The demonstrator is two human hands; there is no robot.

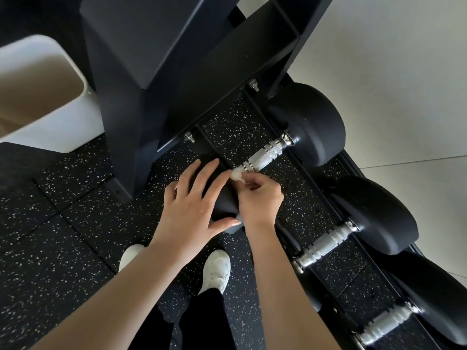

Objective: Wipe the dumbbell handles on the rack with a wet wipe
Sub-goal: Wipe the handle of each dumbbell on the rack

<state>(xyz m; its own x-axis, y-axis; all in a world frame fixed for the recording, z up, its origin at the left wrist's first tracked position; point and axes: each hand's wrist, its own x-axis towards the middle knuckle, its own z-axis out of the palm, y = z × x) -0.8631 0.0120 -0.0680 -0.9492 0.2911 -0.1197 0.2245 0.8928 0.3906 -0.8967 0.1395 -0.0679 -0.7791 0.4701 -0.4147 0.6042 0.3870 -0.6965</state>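
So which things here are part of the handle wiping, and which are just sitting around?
Part of the job:
- wet wipe, pinched by the right hand
- top dumbbell handle, wipe at its near end
- left hand, resting on that dumbbell's near head
- two lower handles
- rack

Just around:
- white bin
- speckled floor mat
- white shoes

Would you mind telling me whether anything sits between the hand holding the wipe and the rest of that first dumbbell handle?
Nothing visible does. The right hand pinches the wet wipe at the near end of the handle, whose bare metal runs clear to the far head. The left hand rests on the near dumbbell head, off to the side.
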